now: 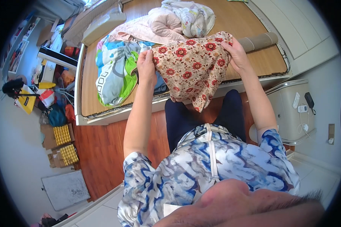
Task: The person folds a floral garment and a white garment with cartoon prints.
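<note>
A beige cloth with red flowers hangs stretched between my two hands, above the near edge of the bed. My left hand pinches its upper left corner, fingers closed. At the upper right corner, my right hand grips the cloth with the thumb on top. The lower part droops in folds to a point over my knees. What kind of cloth piece it is does not show. Beyond my left hand lies a crumpled green, white and blue cloth on the bed.
A pink quilt and a pale patterned bundle lie farther back on the wooden bed base. Near my right hand is a rolled mat. A beige bedside cabinet stands at right, egg-crate-like yellow packs at left.
</note>
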A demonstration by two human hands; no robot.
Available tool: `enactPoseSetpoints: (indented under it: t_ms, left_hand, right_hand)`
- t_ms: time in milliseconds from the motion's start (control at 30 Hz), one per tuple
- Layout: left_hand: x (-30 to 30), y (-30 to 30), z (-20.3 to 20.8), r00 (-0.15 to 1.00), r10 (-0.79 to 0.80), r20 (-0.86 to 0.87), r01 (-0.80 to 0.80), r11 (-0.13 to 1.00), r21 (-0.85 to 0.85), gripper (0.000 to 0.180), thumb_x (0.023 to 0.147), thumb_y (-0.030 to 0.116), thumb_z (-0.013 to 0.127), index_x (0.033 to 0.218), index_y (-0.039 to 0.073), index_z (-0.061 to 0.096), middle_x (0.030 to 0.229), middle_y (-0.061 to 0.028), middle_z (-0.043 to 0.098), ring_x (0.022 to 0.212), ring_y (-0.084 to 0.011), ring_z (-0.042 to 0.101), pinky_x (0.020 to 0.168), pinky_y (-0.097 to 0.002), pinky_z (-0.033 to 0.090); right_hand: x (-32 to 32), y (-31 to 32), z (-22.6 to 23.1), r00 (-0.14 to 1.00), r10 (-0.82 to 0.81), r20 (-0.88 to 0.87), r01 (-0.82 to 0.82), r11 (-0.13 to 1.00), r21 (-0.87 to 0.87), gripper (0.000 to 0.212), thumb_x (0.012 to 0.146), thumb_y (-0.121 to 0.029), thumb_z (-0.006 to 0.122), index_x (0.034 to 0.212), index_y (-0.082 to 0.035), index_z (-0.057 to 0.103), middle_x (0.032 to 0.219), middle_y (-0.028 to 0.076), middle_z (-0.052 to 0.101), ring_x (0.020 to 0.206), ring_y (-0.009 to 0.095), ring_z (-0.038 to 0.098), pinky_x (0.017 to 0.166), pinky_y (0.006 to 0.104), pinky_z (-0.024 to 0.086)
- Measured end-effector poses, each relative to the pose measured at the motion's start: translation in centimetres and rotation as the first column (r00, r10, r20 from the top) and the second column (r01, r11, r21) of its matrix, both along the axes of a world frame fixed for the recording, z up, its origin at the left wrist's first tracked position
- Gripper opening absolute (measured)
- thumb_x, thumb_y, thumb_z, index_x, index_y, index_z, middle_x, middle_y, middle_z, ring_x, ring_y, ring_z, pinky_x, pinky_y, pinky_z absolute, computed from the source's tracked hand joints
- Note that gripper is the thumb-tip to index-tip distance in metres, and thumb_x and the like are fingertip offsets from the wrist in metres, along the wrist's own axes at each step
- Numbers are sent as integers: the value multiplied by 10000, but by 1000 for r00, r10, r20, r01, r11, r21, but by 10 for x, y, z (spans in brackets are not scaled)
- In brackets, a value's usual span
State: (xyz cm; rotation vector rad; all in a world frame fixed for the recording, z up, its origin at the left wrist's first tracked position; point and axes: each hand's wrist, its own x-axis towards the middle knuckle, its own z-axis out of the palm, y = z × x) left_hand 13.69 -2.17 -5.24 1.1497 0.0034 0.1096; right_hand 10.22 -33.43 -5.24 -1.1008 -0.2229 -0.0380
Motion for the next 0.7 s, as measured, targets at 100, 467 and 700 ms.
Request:
enactPoseSetpoints:
  t_ms: [100, 467, 700]
  left_hand:
    - [24, -10, -2, 993, 44, -106, -28, 989, 147, 121, 937, 141, 525, 918, 28, 566, 804, -27, 608, 699, -106, 559, 659, -261, 463]
    - [49, -23, 37, 976, -122, -183, 124, 992, -3, 302, 892, 83, 568, 1179, 22, 496, 898, -67, 617, 696, -159, 594, 564, -273, 477]
    - [29, -16, 26, 972, -233, 18, 200, 872, 446, 676, 811, -32, 578, 1422, 69, 306, 872, -39, 586, 730, -98, 552, 607, -237, 432]
  right_hand:
    - [20, 6, -14, 988, -124, -87, 122, 992, -31, 333, 878, -39, 577, 1188, 38, 483, 1101, 115, 610, 989, 178, 607, 890, 324, 497]
    - [36, 7, -16, 997, -75, -19, 65, 944, -323, 449, 828, -139, 678, 1201, 14, 480, 1140, 121, 597, 1013, 174, 599, 858, 331, 513]
    - [34, 14, 15, 968, -210, -137, 186, 967, -172, 307, 813, -66, 670, 1078, 3, 530, 1000, 90, 628, 884, 157, 630, 793, 309, 523]
